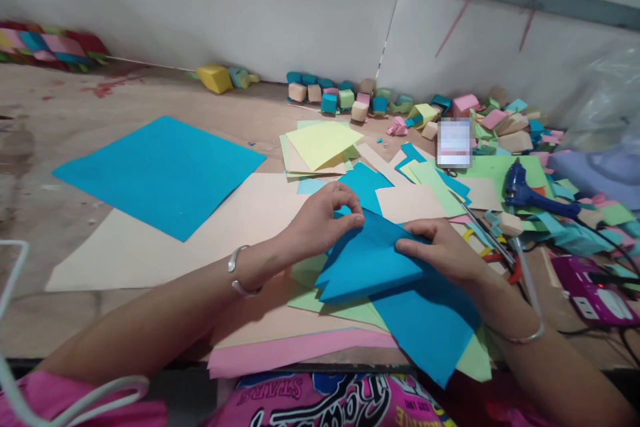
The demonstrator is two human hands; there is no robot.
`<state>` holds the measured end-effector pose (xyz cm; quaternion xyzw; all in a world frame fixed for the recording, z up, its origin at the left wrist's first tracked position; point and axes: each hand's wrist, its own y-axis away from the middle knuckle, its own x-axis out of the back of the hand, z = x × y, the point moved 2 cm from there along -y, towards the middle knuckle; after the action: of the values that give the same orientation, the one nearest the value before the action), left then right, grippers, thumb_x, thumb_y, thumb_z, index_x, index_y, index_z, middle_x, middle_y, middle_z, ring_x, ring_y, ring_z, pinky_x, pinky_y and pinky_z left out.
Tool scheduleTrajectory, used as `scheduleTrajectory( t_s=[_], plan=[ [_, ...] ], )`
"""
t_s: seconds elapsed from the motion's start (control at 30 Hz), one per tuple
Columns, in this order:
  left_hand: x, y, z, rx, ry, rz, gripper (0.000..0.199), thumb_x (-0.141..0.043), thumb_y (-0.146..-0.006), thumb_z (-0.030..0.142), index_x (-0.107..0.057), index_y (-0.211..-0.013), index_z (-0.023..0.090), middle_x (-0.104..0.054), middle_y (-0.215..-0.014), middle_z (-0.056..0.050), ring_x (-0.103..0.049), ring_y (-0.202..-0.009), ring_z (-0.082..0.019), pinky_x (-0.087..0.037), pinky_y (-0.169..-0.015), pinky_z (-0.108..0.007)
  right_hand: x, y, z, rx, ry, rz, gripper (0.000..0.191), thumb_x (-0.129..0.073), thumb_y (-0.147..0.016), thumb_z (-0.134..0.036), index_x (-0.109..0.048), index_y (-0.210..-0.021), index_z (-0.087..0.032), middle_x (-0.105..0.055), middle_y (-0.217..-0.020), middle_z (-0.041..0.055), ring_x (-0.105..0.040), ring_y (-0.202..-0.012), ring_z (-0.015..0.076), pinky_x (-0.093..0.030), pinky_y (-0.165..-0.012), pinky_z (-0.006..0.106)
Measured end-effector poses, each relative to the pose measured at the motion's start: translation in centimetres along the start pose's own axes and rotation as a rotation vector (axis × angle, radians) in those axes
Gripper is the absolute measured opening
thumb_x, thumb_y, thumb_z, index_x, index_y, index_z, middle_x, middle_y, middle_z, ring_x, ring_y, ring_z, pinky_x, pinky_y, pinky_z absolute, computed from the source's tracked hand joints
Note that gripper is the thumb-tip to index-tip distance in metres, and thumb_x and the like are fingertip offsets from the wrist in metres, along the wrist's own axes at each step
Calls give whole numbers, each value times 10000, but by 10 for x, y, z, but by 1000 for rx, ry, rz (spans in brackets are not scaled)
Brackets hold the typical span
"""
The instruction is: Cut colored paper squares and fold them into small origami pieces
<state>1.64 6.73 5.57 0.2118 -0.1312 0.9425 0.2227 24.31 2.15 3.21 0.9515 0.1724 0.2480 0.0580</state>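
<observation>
A folded blue paper (375, 260) is held up between my two hands. My left hand (333, 213) pinches its upper left edge with thumb and forefinger. At its right side, my right hand (440, 247) grips it with the thumb on top and the other fingers partly hidden behind. Under it lies another blue sheet (425, 327), over light green and peach papers. A large flat blue sheet (160, 173) rests at the left, partly on a big peach sheet (240, 213).
Scissors (487, 233), a blue glue gun (530, 193) and a magenta power socket (595, 293) with cables are at the right. Yellow paper (325, 143) lies behind my hands. Small paper boxes (345, 99) line the wall. A white cable (10, 293) is at the left edge.
</observation>
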Motion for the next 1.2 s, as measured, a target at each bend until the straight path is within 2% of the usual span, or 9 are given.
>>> scheduleTrajectory(
  t_s=[0.1, 0.2, 0.3, 0.37, 0.5, 0.57, 0.73, 1.03, 1.2],
  plan=[
    [20, 1, 0, 31, 232, -122, 327, -670, -790, 502, -657, -647, 209, -670, -969, -70, -628, -893, -209, -517, -795, -379, 0, -1, 6, -50, -154, -2, 371, -711, -770, -458, -523, -612, -179, -409, -618, -38, -349, -592, 103, -274, -529, 251],
    [47, 7, 1, 22, 362, -361, 717, -441, -677, 900, -558, -427, 238, -675, -702, -103, -654, -710, -238, -529, -585, -370, 0, -3, 11, -125, -373, 17, 357, -764, -711, -484, -599, -667, -170, -477, -614, -35, -379, -560, 97, -290, -510, 243],
    [63, 11, 7, -55, 224, -385, 605, -735, -337, 849, -649, -490, 270, -620, -560, -78, -630, -598, -241, -467, -436, -324, 1, -5, 11, -143, -501, 71, 354, -793, -675, -475, -631, -683, -160, -513, -613, -28, -402, -548, 96, -304, -495, 235],
    [54, 10, 13, -39, 143, -485, 509, -804, -457, 730, -708, -605, 252, -656, -637, -74, -613, -599, -210, -486, -474, -316, 1, -6, 10, -124, -513, 97, 348, -803, -668, -457, -633, -675, -153, -519, -615, -25, -408, -555, 95, -307, -493, 231],
    [29, 0, 14, 31, -37, 80, 528, -832, -606, 493, -677, -1010, 189, -672, -975, -87, -611, -804, -196, -509, -634, -303, -1, -6, 10, -79, -505, 89, 340, -797, -689, -443, -628, -668, -150, -528, -632, -23, -415, -570, 94, -326, -506, 232],
    [16, -3, 7, 72, -86, 12, 737, -865, -544, 477, -614, -1176, 192, -647, -1101, -99, -612, -893, -222, -517, -661, -306, -2, -7, 10, -47, -482, 117, 330, -788, -705, -441, -633, -678, -151, -536, -647, -20, -426, -589, 100, -345, -526, 237],
    [7, 0, -12, 232, -39, -237, 279, -717, -718, 431, -643, -730, 163, -592, -637, 5, -556, -608, -160, -423, -509, -250, -2, -9, 11, -15, -442, 236, 351, -754, -734, -466, -609, -652, -157, -490, -629, -28, -389, -595, 100, -324, -536, 245],
    [37, 0, -27, 402, 142, -59, 340, -692, -685, 470, -715, -864, 182, -731, -826, -50, -667, -771, -246, -540, -658, -337, 0, -15, 23, -38, -453, 373, 350, -735, -736, -499, -650, -730, -159, -385, -593, -53, -295, -554, 97, -236, -500, 256],
    [98, 13, -57, 437, -3, 366, 494, -703, -648, 487, -700, -1025, 168, -740, -963, -66, -667, -858, -265, -545, -687, -336, 4, -21, 30, -20, -500, 409, 371, -731, -741, -517, -597, -688, -175, -363, -583, -60, -292, -564, 103, -242, -518, 256]
  ],
)
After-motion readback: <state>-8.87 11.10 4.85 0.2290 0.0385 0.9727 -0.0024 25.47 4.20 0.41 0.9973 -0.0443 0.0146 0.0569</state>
